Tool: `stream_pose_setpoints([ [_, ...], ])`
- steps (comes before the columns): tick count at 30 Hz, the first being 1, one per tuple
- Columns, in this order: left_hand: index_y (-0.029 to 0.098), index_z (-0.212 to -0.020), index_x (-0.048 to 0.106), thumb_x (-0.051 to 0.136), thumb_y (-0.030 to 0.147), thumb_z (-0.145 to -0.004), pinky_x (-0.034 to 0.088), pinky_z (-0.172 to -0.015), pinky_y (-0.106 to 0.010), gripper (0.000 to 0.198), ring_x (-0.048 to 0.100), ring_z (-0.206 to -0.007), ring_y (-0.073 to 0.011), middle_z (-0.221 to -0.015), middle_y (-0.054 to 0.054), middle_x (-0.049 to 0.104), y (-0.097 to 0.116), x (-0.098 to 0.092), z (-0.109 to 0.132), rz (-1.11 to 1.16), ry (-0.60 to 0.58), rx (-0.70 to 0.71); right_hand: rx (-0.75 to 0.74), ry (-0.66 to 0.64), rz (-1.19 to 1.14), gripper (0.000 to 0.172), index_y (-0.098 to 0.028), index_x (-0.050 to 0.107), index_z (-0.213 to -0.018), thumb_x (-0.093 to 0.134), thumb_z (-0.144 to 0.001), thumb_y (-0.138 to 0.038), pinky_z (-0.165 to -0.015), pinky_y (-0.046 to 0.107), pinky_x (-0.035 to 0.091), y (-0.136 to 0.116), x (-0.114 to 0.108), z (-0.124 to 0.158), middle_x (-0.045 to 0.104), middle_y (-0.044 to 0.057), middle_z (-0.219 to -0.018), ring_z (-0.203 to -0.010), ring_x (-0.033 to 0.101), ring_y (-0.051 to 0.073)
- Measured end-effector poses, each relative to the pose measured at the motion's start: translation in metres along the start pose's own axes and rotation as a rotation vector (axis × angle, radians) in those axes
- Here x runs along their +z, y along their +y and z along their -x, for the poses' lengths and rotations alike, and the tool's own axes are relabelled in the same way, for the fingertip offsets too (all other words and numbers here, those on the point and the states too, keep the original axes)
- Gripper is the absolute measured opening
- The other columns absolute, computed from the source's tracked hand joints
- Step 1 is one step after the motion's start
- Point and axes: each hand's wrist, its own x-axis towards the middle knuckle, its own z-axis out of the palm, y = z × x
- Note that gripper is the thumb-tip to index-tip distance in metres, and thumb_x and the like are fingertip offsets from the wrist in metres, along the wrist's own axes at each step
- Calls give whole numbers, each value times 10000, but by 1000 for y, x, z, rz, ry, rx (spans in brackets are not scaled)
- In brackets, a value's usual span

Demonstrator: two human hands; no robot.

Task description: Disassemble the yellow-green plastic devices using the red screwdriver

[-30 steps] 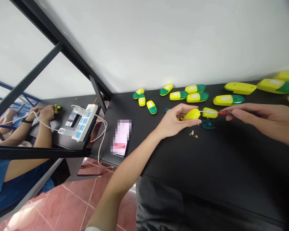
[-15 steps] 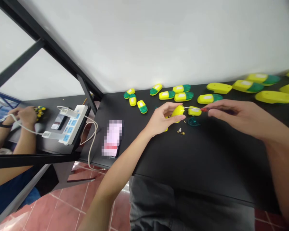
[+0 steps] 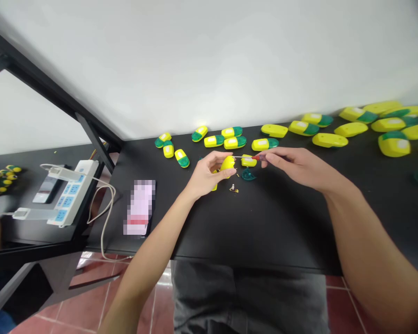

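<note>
Fingers of the left hand (image 3: 202, 179) pinch one yellow shell (image 3: 226, 164); those of the right hand (image 3: 299, 167) are closed round one screwdriver (image 3: 256, 157).
Held over the surface (image 3: 257, 232), the shell is likely turned this way so its end meets the level shaft. Right of the shell: one yellow piece (image 3: 249, 161), one green cap (image 3: 248, 175). Nearer the person than the shell: one metal part (image 3: 234, 189). Beyond it, eight two-tone cases (image 3: 214, 141) run from left to slightly right; farther right, overlapping cases (image 3: 390, 124) defy a sure count.

Screwdriver (image 3: 256, 157) right of the held casing (image 3: 227, 163), loose part (image 3: 234, 189) before it, other casings (image 3: 235, 142) behind near the wall (image 3: 209, 60), phone (image 3: 139, 204) on the surface (image 3: 251, 232) to the left, power strip (image 3: 70, 192) farther left
</note>
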Motion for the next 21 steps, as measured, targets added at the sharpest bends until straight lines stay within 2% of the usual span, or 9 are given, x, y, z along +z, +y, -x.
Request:
stream_pose_setpoints([
  [5,201,-1091,701,915,354,-707,498,-1054,-398,465,699,-1099,-212,-1175,-66,745,2,2,0,2,-13,-9,-39,15,-15,409,-244,773,-1042,631,-915,-605,-835,407,558,5,0,-2,790,92,-1080,-966,719,287],
  [9,213,-1098,707,919,369,-709,538,-997,-364,469,707,-1036,-187,-1112,-45,749,3,0,0,5,42,-4,-12,77,-40,416,-227,751,-967,630,-908,-620,-784,377,522,11,-2,-3,763,83,-972,-865,681,242],
  [13,225,-1119,718,882,413,-766,574,-926,-334,433,717,-993,-179,-1058,-32,741,5,-3,-2,5,128,19,68,136,11,484,-210,675,-803,565,-934,-662,-630,330,404,14,-4,-4,629,38,-749,-655,514,167],
  [15,225,-1133,717,831,446,-823,589,-872,-318,398,727,-968,-178,-1061,-38,740,6,-4,-4,-7,182,25,116,142,-14,528,-206,641,-778,532,-937,-698,-591,319,357,14,-5,-4,550,19,-685,-615,451,152],
  [18,217,-1146,710,707,481,-927,591,-727,-271,344,730,-871,-156,-1055,-51,738,7,-5,-7,-33,286,3,167,153,-53,553,-214,578,-747,527,-919,-737,-567,311,340,11,-3,-5,492,2,-648,-602,430,149],
  [21,204,-1123,712,616,470,-985,546,-600,-226,315,711,-771,-130,-999,-56,734,8,-6,-7,-90,378,-13,161,144,-8,518,-232,454,-688,692,-834,-670,-567,306,353,5,7,-5,477,-22,-643,-590,421,135],
])
